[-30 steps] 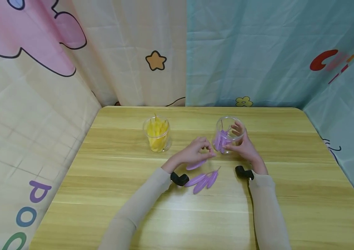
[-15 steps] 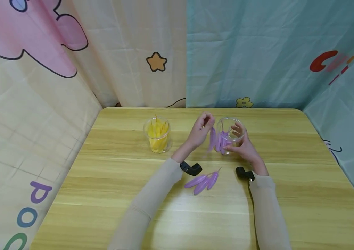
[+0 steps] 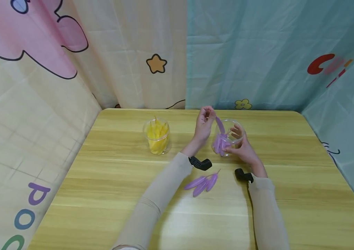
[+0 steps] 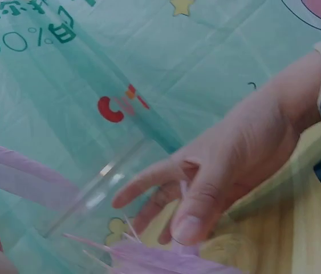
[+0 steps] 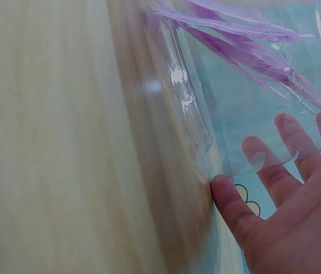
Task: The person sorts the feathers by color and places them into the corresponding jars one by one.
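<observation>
Purple feather (image 3: 219, 125) now above jar (image 3: 228, 137)

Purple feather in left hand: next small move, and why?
Probably lower it and let go. The left hand pinches the purple feather by its top, its lower end at the mouth of the clear jar, which the right hand steadies. Three more feathers lie on the table.

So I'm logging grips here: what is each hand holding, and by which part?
The left hand pinches a purple feather by its upper end above the clear jar. The right hand holds that jar's side.
</observation>
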Tool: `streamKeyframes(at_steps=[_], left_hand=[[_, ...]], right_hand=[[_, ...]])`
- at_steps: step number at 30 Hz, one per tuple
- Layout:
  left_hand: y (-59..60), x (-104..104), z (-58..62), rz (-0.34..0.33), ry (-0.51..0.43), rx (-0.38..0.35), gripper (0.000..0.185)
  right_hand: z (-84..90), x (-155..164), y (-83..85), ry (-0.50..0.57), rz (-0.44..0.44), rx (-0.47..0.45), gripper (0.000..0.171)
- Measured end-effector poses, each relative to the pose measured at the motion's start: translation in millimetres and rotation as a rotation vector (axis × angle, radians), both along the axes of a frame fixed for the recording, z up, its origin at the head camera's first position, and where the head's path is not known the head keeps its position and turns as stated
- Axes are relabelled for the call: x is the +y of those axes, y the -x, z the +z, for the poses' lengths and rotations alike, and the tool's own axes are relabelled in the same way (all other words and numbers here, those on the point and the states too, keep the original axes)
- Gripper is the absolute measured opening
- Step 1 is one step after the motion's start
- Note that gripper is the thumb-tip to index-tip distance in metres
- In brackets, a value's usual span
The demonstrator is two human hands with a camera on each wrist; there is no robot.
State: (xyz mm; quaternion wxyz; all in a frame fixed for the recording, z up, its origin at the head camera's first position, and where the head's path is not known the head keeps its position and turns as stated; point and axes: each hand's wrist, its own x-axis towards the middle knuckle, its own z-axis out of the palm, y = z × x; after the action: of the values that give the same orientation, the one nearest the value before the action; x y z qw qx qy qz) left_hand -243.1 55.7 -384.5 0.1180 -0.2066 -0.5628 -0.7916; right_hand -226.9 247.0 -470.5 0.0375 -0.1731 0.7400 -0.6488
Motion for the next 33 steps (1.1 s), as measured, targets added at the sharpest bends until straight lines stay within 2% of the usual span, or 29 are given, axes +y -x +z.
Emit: streamKeyframes(at_steps=[2, 6, 7, 11, 14, 18, 21, 24, 27, 33], left_hand=[[-2.2, 0, -3.9, -0.030, 0.036, -0.021, 0.007], [-6.8, -3, -9.6, -0.062, 0.168, -0.054, 0.018], [-8.0, -5, -10.4, -0.065, 0.205, -0.055, 0.022], [-2.5, -10, -25.8, -0.045, 0.308, -0.051, 0.031], [2.2, -15, -39.6, -0.011, 0.365, -0.037, 0.030], [-2.9, -24, -49.4, 0.018, 0.475, -0.012, 0.023], [-9.5, -32, -55.9, 0.004, 0.570, 0.001, 0.019], [-16.3, -38, -62.2, -0.037, 0.664, 0.006, 0.018], [-22.9, -41, -69.2, -0.059, 0.810, 0.010, 0.018], [-40.6, -34, -78.1, -0.072, 1.218, 0.065, 0.024]], right_hand=[[-7.2, 2, 2.7, -0.010, -0.008, 0.000, 0.098], [-15.1, 4, 5.9, -0.033, -0.020, 0.015, 0.098], [-15.3, 4, 6.3, -0.035, -0.022, 0.018, 0.098], [-10.1, 3, 5.6, -0.024, -0.015, 0.018, 0.098], [-1.3, 1, 1.8, -0.012, -0.011, 0.012, 0.097], [7.1, -1, -3.0, -0.023, -0.016, 0.012, 0.095], [9.6, -2, -4.8, -0.030, -0.019, 0.019, 0.094], [10.7, -3, -5.0, -0.029, -0.017, 0.024, 0.095], [10.2, -2, -3.9, -0.022, -0.013, 0.029, 0.097], [10.6, -2, -4.2, -0.025, -0.006, 0.045, 0.097]])
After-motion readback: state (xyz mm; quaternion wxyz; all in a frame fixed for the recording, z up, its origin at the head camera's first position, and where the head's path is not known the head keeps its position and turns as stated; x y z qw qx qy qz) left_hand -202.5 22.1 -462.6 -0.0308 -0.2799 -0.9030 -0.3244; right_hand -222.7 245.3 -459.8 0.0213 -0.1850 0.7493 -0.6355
